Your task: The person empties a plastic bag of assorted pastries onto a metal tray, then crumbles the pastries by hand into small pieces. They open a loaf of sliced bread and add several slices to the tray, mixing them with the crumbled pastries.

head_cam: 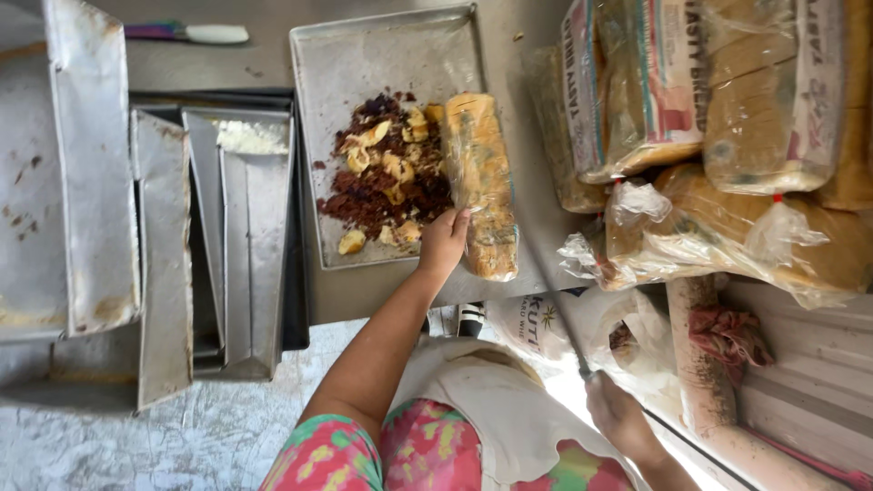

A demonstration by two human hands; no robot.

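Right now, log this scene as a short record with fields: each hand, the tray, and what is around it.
left hand: rests on a wrapped loaf, fingers on its near end
right hand: grip closed on a thin dark handle; what it belongs to cannot be told
tray: metal, holds a pile of brown and yellow crumbs beside the loaf
right of tray: bagged bread loaves stacked
left of tray: empty baking tins
far edge: knife
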